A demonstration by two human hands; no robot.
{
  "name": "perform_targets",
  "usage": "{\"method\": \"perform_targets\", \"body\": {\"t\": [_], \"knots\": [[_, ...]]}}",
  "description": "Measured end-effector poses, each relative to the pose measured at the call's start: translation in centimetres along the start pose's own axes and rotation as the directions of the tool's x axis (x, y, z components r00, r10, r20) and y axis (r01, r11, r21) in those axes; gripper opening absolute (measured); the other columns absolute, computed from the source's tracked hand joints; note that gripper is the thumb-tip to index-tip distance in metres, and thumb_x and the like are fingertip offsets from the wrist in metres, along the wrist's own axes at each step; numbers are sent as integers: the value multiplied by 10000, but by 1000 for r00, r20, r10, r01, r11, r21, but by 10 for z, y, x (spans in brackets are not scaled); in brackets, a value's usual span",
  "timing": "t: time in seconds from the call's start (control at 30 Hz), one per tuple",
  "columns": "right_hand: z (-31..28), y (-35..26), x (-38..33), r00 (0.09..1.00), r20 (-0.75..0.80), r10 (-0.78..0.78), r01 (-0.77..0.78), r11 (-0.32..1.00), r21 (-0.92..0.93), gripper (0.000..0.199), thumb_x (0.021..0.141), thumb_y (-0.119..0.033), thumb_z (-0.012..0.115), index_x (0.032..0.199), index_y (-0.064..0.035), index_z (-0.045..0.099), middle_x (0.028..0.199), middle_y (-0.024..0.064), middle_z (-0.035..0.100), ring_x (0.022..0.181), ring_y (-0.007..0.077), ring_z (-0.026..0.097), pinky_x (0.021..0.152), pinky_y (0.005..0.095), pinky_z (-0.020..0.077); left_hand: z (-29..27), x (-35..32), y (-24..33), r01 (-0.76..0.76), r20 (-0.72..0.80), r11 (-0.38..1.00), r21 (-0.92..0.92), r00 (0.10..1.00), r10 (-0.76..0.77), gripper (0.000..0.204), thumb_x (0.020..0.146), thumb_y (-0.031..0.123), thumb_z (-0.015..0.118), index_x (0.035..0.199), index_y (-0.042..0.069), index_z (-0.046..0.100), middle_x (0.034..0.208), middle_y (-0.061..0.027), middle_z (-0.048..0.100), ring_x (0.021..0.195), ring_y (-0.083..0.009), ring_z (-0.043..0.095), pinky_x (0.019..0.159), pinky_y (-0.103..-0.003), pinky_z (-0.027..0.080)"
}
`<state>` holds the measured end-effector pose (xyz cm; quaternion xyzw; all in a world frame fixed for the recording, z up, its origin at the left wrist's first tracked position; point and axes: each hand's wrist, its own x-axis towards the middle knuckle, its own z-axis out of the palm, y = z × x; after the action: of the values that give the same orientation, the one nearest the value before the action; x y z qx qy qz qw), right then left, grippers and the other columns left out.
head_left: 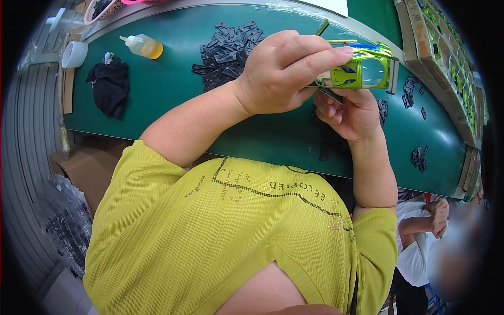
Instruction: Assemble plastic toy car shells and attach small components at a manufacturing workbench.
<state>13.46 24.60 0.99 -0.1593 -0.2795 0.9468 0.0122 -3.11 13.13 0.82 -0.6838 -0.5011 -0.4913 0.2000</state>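
Observation:
A shiny green toy car body [353, 75] with blue markings, a clear window and a dark rear wing is raised above the green table. My left hand [286, 71] is closed on its left end, with a finger stretched along the top. From below, my right hand [353, 113] supports the car, fingers curled under it. A small dark strip [332, 95] shows by the right fingertips; whether it is joined to the car I cannot tell. A narrow green-edged piece [322, 27] sticks up past my left knuckles.
Behind my left hand lies a heap of black plastic parts [226, 50]. Further left are a bottle of amber liquid [143, 46], a black cloth [109, 86] and a white tape roll [74, 54]. Cardboard trays [438, 68] of green bodies edge the right. Another person's hand [439, 216] shows lower right.

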Motion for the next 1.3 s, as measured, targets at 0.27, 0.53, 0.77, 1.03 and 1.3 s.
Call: {"method": "perform_targets", "body": {"t": [0.27, 0.53, 0.77, 1.03, 1.3], "knots": [[1, -8, 4, 1000, -18, 10, -12, 994, -110, 195, 922, -161, 571, 1056, -20, 576, 771, 64, 589, 566, 118, 532, 445, 200, 389, 4, 1, -5, 113, -16, 993, -23, 993, -113, 675, 611, 43, 755, 1256, 147, 585, 1033, -58, 597, 905, -244, 604, 744, -340, 524], [6, -4, 3, 708, 201, -677, 386, 132, -913, 159, 765, -24, 762, 868, -16, 641, 754, 47, 633, 650, 122, 590, 619, 222, 468, 1, -3, 1, 493, 60, 861, -124, 870, -490, 619, 630, 53, 779, 1216, 58, 581, 1018, -113, 600, 957, -264, 589, 831, -327, 485], [14, -14, 2, 664, 352, -659, 352, -139, -925, 145, 730, -6, 764, 798, -6, 636, 709, 75, 593, 641, 154, 581, 613, 242, 455, 1, -2, 0, 579, 164, 803, -140, 813, -558, 574, 626, 93, 767, 1173, 47, 598, 981, -107, 612, 896, -268, 608, 773, -323, 505], [15, -13, 5, 744, 309, -593, 335, -69, -940, 116, 763, -43, 747, 793, -17, 638, 724, 87, 606, 637, 186, 573, 594, 293, 454, -6, -2, 3, 640, 252, 759, -117, 759, -601, 574, 666, 89, 750, 1211, 30, 578, 1030, -143, 597, 934, -295, 600, 802, -334, 497], [21, -6, 3, 662, 459, -593, 455, -169, -874, 108, 772, -14, 731, 802, -32, 629, 723, 94, 595, 591, 199, 568, 538, 294, 442, -12, 1, 16, 585, 292, 805, -97, 790, -538, 648, 668, 107, 742, 1273, 51, 515, 1052, -139, 573, 900, -330, 603, 727, -390, 511]]}}
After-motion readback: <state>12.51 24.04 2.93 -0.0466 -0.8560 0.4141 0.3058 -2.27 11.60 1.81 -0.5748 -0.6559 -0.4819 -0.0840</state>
